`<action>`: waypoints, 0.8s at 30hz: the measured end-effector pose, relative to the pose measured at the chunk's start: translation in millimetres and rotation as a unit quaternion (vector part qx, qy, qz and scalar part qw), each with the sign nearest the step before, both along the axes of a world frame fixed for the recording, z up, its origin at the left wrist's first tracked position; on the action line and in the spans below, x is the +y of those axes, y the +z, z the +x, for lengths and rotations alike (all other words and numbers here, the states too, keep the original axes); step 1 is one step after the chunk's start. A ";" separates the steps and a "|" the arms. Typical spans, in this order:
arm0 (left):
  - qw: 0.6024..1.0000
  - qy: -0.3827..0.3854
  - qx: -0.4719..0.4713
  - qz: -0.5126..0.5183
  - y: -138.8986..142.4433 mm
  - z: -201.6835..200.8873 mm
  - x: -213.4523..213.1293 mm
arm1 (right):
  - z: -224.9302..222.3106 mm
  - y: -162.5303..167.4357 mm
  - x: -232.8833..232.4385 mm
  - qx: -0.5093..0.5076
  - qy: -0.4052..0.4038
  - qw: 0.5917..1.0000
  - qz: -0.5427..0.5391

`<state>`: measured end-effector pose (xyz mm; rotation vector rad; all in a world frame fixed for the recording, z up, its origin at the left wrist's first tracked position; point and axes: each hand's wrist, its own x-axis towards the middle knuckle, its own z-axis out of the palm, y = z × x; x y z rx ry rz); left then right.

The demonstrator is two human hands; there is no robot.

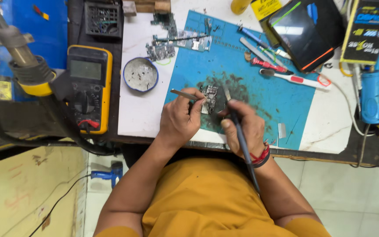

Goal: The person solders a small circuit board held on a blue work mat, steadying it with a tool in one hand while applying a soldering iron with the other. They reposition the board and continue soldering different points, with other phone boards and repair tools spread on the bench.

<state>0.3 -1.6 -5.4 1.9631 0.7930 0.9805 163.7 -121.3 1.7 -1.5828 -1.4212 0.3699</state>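
Note:
A small circuit board (209, 97) lies on a blue work mat (259, 87), in a dark stained patch. My left hand (180, 120) grips metal tweezers (184, 93) whose free end points left; the fingers rest at the board's left edge. My right hand (242, 124) holds a soldering iron (241, 134) like a pen, its tip (227, 94) at the board's right side. The iron's dark cable runs back over my wrist, which wears a red band.
A yellow multimeter (88, 87) and a hot-air nozzle (20, 55) sit at left. A round blue-rimmed tin (140, 74) stands beside the mat. More boards (178, 39), screwdrivers, a white-and-red brush (294, 79), a dark tablet (305, 28) and a blue tool (371, 96) lie at the back and right.

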 end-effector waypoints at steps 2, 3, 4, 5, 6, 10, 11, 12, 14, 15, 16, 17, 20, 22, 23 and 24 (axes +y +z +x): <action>1.000 -0.002 0.000 -0.014 1.6 -1.6 -3.1 | -3.7 -4.8 -1.1 0.037 -0.032 0.999 -0.014; 1.000 -0.006 -0.004 -0.016 1.9 0.1 -0.5 | -3.8 -5.8 1.4 0.052 -0.051 0.997 -0.014; 1.000 0.000 -0.005 -0.029 2.6 1.7 0.9 | -3.3 -4.6 3.6 0.020 -0.052 0.998 -0.014; 0.999 0.006 -0.004 -0.044 3.8 1.7 -0.7 | -3.4 -1.5 4.4 -0.010 -0.053 0.998 -0.017; 0.998 0.013 -0.001 -0.062 4.0 1.1 -2.2 | -4.5 2.7 5.0 -0.039 -0.053 0.998 -0.023; 0.993 0.031 -0.051 -0.101 -1.9 -3.0 -6.3 | -3.2 19.2 17.0 -0.139 0.017 0.990 -0.002; 0.991 0.032 -0.082 -0.102 -4.3 -3.6 -7.3 | -3.5 22.3 20.9 -0.135 0.038 0.990 -0.013; 0.988 0.033 -0.112 -0.104 -6.5 -4.5 -9.1 | -4.0 25.1 23.8 -0.128 0.058 0.990 -0.026; 0.979 0.041 -0.147 -0.132 -10.5 -5.6 -11.0 | -5.2 28.0 30.2 -0.131 0.069 0.988 -0.049; 0.974 0.045 -0.166 -0.146 -12.0 -6.0 -11.6 | -5.8 29.0 32.5 -0.133 0.074 0.987 -0.059; 0.975 0.047 -0.166 -0.143 -12.8 -6.8 -11.3 | -7.0 29.7 33.9 -0.142 0.061 0.986 -0.057; 0.975 0.048 -0.166 -0.142 -13.0 -7.9 -11.1 | -9.1 29.9 34.6 -0.151 0.047 0.986 -0.055; 0.976 0.047 -0.172 -0.128 -13.3 -7.2 -11.2 | -14.9 28.7 32.3 -0.178 -0.002 0.982 -0.061; 0.976 0.044 -0.167 -0.129 -12.4 -7.0 -9.8 | -17.0 24.7 30.9 -0.187 -0.031 0.980 -0.067; 0.976 0.044 -0.161 -0.137 -11.4 -7.5 -9.8 | -17.2 22.0 29.5 -0.189 -0.040 0.979 -0.071; 0.976 0.043 -0.155 -0.145 -10.3 -7.5 -9.7 | -17.1 19.0 27.6 -0.192 -0.050 0.977 -0.075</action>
